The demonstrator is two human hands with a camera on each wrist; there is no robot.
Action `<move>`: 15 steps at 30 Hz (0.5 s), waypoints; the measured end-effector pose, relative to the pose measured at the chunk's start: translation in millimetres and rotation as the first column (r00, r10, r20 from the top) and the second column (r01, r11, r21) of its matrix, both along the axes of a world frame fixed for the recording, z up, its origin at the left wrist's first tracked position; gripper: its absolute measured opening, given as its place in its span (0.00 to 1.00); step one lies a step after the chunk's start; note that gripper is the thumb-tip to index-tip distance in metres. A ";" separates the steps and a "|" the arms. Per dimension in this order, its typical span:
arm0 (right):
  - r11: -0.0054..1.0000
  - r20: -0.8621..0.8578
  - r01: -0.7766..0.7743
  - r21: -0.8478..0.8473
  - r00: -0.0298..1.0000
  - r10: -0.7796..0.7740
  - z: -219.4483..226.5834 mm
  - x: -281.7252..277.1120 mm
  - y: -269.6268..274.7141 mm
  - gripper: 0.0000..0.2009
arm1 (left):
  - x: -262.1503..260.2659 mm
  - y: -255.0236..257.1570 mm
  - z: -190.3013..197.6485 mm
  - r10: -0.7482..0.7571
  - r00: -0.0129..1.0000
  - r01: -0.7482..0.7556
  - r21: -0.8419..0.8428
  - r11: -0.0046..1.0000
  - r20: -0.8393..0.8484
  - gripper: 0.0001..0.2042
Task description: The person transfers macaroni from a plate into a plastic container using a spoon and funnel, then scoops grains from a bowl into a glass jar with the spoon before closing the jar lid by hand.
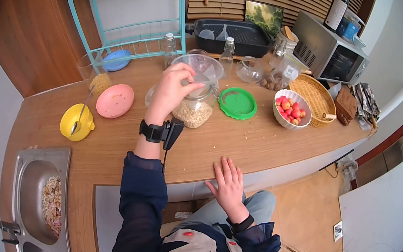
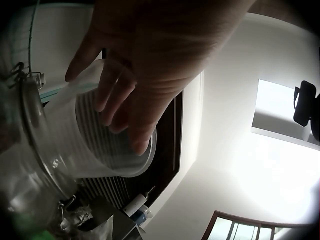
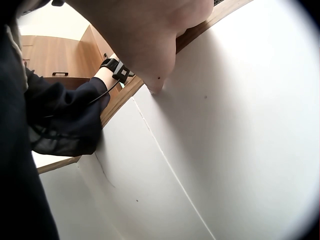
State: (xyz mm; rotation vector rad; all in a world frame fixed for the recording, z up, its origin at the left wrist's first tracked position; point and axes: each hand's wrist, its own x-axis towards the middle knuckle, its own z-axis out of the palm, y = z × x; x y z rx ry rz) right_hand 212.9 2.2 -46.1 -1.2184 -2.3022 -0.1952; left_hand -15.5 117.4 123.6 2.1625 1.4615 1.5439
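My left hand reaches over the counter to a clear, wide-mouthed plastic cup, with curled fingers and thumb at its rim. The cup's narrower end meets the mouth of a clip-top glass jar, and the jar's lower part holds oats. A green lid lies just right of the jar. My right hand rests on the counter's front edge, its fingers straight and holding nothing; the right wrist view shows part of it against that edge.
A pink plate and yellow bowl with a spoon stand left, near the sink. A white bowl of red fruit and a wicker tray are right. Glass bottles and a black grill pan stand behind.
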 end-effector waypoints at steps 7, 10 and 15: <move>1.000 -0.013 -0.003 -0.009 1.000 0.003 2.4 0.1 -0.6 0.29 | 1.3 -5.6 5.0 -0.012 1.000 0.012 -0.009 1.000 0.006 0.11; 1.000 -0.026 -0.007 -0.014 1.000 0.007 2.5 0.2 -0.5 0.29 | 0.3 -7.9 5.0 0.002 1.000 -0.002 -0.039 0.999 -0.002 0.11; 1.000 -0.033 -0.010 -0.007 0.999 0.010 0.8 0.6 0.4 0.29 | 5.8 -14.5 17.2 0.018 1.000 -0.019 -0.058 0.998 -0.015 0.11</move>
